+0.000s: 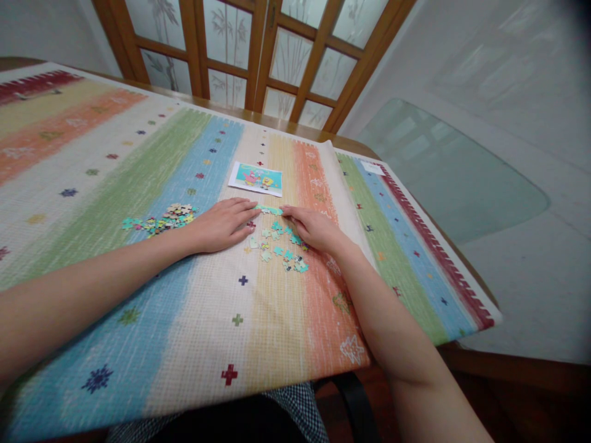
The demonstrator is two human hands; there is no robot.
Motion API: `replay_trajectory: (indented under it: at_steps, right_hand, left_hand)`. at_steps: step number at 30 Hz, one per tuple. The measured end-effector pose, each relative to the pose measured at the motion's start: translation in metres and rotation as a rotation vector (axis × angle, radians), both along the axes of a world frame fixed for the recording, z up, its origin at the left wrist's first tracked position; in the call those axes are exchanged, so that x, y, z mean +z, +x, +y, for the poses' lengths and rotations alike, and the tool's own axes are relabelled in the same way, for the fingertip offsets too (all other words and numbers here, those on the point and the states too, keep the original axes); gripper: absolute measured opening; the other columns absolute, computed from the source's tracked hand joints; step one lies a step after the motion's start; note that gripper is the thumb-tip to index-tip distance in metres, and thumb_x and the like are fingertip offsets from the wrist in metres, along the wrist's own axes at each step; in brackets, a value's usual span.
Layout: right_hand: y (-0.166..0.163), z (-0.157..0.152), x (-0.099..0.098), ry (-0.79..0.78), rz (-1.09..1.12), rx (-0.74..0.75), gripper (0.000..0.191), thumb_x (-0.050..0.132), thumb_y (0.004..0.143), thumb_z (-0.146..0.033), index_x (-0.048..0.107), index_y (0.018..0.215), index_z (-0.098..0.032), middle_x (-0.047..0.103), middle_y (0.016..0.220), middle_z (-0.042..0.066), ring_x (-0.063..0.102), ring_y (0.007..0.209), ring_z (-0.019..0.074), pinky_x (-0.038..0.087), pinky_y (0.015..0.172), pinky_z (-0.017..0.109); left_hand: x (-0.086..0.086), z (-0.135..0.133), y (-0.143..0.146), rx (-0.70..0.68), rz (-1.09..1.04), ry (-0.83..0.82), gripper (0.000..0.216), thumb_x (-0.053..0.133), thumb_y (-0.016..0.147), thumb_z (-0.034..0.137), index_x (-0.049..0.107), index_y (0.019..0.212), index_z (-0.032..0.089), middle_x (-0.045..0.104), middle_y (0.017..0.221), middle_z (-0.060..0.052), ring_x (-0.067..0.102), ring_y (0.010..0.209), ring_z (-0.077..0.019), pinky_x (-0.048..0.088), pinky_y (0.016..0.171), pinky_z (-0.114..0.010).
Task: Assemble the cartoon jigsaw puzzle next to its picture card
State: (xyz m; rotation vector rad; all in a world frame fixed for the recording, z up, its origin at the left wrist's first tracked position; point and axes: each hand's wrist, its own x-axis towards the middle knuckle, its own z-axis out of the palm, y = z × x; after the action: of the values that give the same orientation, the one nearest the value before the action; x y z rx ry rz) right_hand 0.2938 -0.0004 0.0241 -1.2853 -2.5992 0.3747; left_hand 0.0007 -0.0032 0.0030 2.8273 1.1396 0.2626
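Observation:
A short strip of joined jigsaw pieces [269,210], mostly turquoise, lies on the striped tablecloth between my hands. My left hand [221,226] rests flat with its fingers stretched out, their tips at the strip's left end. At the other end, my right hand [316,229] has its fingers bent together, with the fingertips on the last piece; part of the grip is hidden. Several loose jigsaw pieces [278,251] are scattered just below the strip, some close under my right hand. Beyond it lies a picture card [257,179] with a pink and a yellow cartoon figure.
To the left, behind my left forearm, sits a heap of jigsaw pieces [173,216]. A small white paper [372,168] lies near the far right edge of the tablecloth [217,320]. Wooden doors with glass panes [226,55] stand behind the table.

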Motion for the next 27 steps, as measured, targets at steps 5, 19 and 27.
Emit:
replay_trajectory:
  at_steps: [5,19,27]
  right_hand:
    - [0.0011,0.0009,-0.0022,0.024,-0.003,0.025,0.036,0.047,0.105,-0.018,0.068,0.134,-0.018,0.066,0.15,0.015,0.062,0.141,0.0275,0.05,0.117,0.048]
    - [-0.0017,-0.0009,-0.0027,0.111,-0.057,0.019,0.034,0.048,0.109,-0.024,0.07,0.134,-0.019,0.068,0.147,0.013,0.06,0.142,0.0259,0.048,0.118,0.049]
    - [-0.0035,-0.0036,-0.0017,0.117,-0.098,0.008,0.035,0.045,0.109,-0.023,0.068,0.136,-0.022,0.067,0.149,0.012,0.058,0.144,0.0253,0.042,0.12,0.054]
  left_hand:
    - [-0.0008,0.0005,-0.0011,-0.008,-0.012,-0.003,0.059,0.031,0.112,0.05,0.049,0.158,0.017,0.045,0.167,-0.012,0.041,0.155,-0.0295,0.028,0.13,-0.047]
    - [0.0029,-0.0013,0.0004,-0.013,-0.049,0.0,0.056,0.034,0.111,0.048,0.054,0.153,0.017,0.053,0.16,-0.013,0.047,0.148,-0.03,0.033,0.127,-0.047]
    - [0.0025,-0.0015,0.0006,-0.011,-0.039,0.013,0.057,0.035,0.111,0.048,0.056,0.151,0.013,0.053,0.159,-0.014,0.047,0.147,-0.0311,0.033,0.127,-0.047]
